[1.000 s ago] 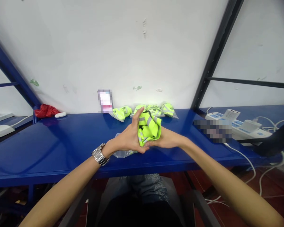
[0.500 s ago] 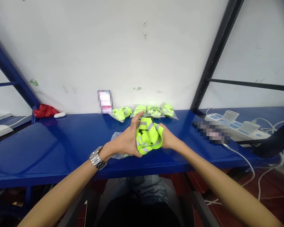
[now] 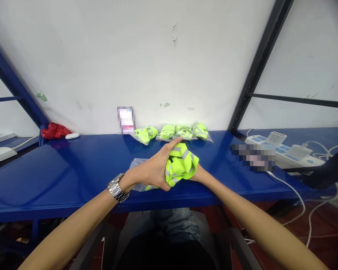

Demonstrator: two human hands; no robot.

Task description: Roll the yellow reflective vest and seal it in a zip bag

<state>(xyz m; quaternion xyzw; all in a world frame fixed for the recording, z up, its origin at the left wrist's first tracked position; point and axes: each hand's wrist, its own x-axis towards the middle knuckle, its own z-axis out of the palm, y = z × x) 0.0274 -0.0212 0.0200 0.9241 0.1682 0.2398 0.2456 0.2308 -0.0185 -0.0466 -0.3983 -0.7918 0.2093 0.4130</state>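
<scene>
A bundled neon-yellow reflective vest (image 3: 181,165) with grey stripes is held above the front of the blue table (image 3: 95,161). My left hand (image 3: 154,168), with a metal watch on its wrist, grips the bundle from the left, thumb on top and fingers below. My right hand (image 3: 196,173) is on the bundle's right side; its fingers are hidden behind the cloth. Beneath my left hand lies a clear plastic bag (image 3: 138,163), partly covered, with a bit of neon yellow showing at its lower edge.
Several clear bags of neon-yellow fabric (image 3: 183,131) line the wall. A phone (image 3: 126,120) leans there too. Red cloth (image 3: 55,131) and a white oval object (image 3: 72,135) sit back left. At right are another phone (image 3: 253,157), a power strip (image 3: 287,150) and white cables (image 3: 295,195).
Both hands and the bundle have shifted slightly right and down. My left thumb has come down from upright onto the bundle. The view has moved a little.
</scene>
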